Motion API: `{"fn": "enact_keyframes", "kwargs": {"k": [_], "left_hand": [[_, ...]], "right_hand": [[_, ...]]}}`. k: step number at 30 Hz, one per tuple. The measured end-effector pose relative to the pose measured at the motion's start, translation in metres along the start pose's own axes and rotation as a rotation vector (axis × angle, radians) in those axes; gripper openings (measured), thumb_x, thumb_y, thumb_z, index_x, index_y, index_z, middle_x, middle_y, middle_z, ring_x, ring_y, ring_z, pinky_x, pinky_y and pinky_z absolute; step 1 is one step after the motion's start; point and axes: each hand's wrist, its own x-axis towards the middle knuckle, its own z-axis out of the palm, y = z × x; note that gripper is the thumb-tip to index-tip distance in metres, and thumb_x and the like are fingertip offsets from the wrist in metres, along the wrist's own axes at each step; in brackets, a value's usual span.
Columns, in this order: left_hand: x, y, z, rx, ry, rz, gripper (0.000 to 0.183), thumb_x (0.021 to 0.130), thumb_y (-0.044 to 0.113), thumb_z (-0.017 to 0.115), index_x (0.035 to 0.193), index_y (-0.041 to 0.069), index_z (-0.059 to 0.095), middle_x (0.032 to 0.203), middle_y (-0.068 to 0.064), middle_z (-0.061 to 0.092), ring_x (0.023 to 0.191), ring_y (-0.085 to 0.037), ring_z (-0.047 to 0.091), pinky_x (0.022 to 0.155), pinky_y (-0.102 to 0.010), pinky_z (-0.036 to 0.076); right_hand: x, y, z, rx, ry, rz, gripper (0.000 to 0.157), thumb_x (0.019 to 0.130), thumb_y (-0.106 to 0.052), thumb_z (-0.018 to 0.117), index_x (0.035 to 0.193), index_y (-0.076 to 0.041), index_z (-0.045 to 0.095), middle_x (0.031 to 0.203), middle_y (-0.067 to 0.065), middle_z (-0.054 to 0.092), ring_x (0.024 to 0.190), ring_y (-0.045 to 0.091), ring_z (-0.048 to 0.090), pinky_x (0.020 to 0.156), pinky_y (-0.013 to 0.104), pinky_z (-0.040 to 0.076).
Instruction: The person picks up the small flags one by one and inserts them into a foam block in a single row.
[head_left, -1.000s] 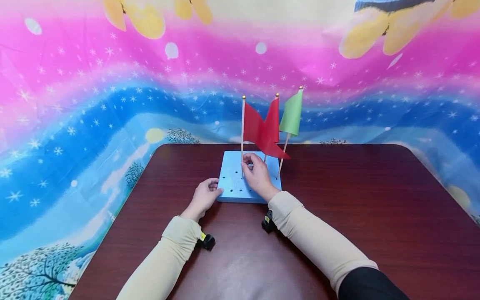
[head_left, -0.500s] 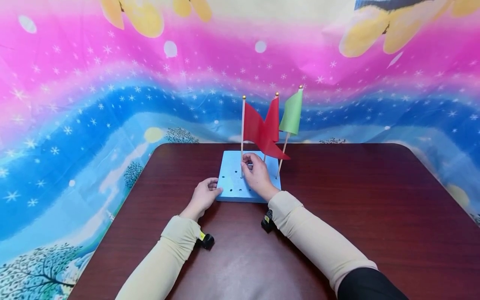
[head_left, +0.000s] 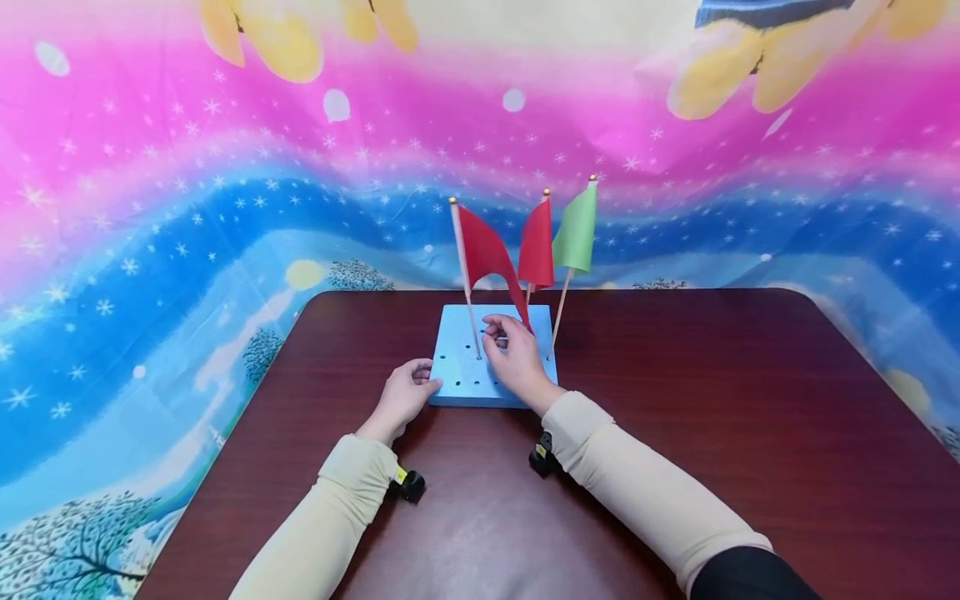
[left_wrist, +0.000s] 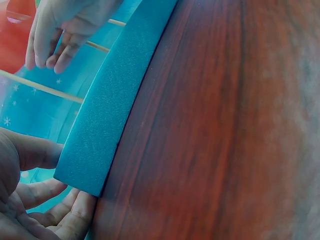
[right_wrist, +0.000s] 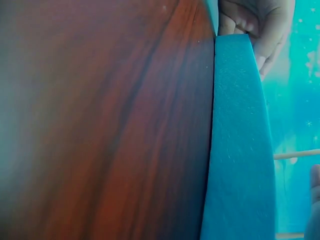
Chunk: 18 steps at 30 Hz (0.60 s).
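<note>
A light blue block [head_left: 450, 329] with small holes in its top lies on the table. At its left edge my left hand [head_left: 405, 393] grips it; in the left wrist view the thumb [left_wrist: 40, 152] lies on top and the fingers press the end face. A red flag [head_left: 483, 246] on a thin stick stands in the block, leaning left. Just right of that stick hovers my right hand [head_left: 513, 357], fingers loosely bent, holding nothing. Behind it are a second red flag [head_left: 536, 246] and a green flag [head_left: 577, 229]; the second red flag's stick base is hidden.
The dark reddish-brown table [head_left: 712, 400] extends around the block on all sides. A patterned pink and blue cloth [head_left: 262, 192] hangs behind it. Small black cameras are worn on both wrists, such as the left wrist camera [head_left: 410, 486].
My right hand has let go of the left red flag's stick. That flag has tipped to the left and its cloth has swung down. My left hand keeps its place on the block.
</note>
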Motion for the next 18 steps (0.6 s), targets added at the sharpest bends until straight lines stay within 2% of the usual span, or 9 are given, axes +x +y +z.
{"fn": "enact_keyframes", "kwargs": {"k": [7, 11, 18], "left_hand": [[-0.002, 0.002, -0.002, 0.006, 0.0, -0.008, 0.047, 0.099, 0.007, 0.067, 0.142, -0.006, 0.054, 0.127, -0.023, 0.059, 0.121, -0.037, 0.059, 0.097, -0.047, 0.051], [-0.002, 0.003, -0.002, 0.004, 0.005, -0.004, 0.046, 0.098, 0.006, 0.067, 0.141, -0.007, 0.055, 0.127, -0.024, 0.059, 0.119, -0.037, 0.059, 0.096, -0.046, 0.051], [-0.002, 0.003, 0.0, 0.01, 0.007, -0.016, 0.046, 0.098, 0.007, 0.067, 0.141, -0.007, 0.055, 0.126, -0.024, 0.06, 0.118, -0.035, 0.061, 0.095, -0.044, 0.051]], "right_hand": [[-0.016, -0.005, -0.025, -0.016, -0.055, -0.084, 0.027, 0.095, 0.001, 0.066, 0.122, 0.003, 0.065, 0.108, 0.021, 0.065, 0.1, 0.029, 0.064, 0.089, 0.044, 0.058], [-0.023, -0.006, -0.038, -0.032, -0.057, -0.11, 0.026, 0.095, 0.002, 0.065, 0.121, 0.004, 0.065, 0.108, 0.023, 0.065, 0.099, 0.029, 0.063, 0.087, 0.044, 0.058], [-0.03, -0.002, -0.06, -0.086, -0.062, -0.097, 0.026, 0.096, 0.001, 0.064, 0.122, 0.005, 0.066, 0.109, 0.017, 0.063, 0.1, 0.028, 0.062, 0.085, 0.044, 0.059]]}}
